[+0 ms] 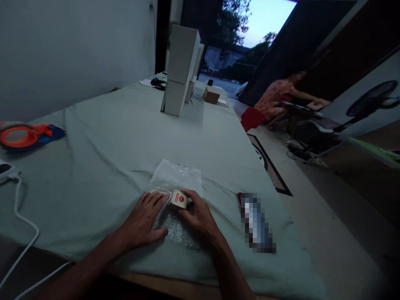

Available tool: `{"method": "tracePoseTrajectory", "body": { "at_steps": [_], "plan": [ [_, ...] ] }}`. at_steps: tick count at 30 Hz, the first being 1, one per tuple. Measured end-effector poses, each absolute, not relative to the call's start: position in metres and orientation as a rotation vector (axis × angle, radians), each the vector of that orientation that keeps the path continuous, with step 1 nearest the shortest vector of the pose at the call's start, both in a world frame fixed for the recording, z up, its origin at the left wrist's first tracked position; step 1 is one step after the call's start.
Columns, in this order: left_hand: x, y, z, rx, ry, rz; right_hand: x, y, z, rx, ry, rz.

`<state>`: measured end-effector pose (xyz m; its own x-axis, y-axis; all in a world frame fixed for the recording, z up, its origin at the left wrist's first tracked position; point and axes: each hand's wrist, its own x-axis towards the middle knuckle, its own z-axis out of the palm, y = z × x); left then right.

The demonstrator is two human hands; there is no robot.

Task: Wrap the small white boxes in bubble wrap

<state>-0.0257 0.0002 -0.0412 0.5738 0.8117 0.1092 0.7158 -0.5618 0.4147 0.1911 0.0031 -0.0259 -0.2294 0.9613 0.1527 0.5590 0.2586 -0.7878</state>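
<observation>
A sheet of bubble wrap (175, 177) lies on the pale green cloth of the table (118, 137), near the front edge. On its near part sits a small cream box with a red round label (178, 199). My left hand (143, 221) lies flat on the bubble wrap just left of the box, fingers stretched out. My right hand (200, 216) has its fingers curled around the right side of the box.
An orange and blue tape dispenser (25, 135) lies at the far left, with a phone and white cable (18, 208) nearer. White cartons (181, 68) and a brown box (211, 95) stand at the far end. A person (278, 98) sits on the right near a fan (371, 100).
</observation>
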Motion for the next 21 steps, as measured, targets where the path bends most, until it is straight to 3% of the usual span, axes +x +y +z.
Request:
{"method": "tracePoseTrajectory", "body": {
  "at_steps": [21],
  "plan": [
    [-0.031,0.001,-0.042,2.507,1.184,0.523,0.191,0.000,-0.046,-1.413,-1.890,0.692]
  ]
}}
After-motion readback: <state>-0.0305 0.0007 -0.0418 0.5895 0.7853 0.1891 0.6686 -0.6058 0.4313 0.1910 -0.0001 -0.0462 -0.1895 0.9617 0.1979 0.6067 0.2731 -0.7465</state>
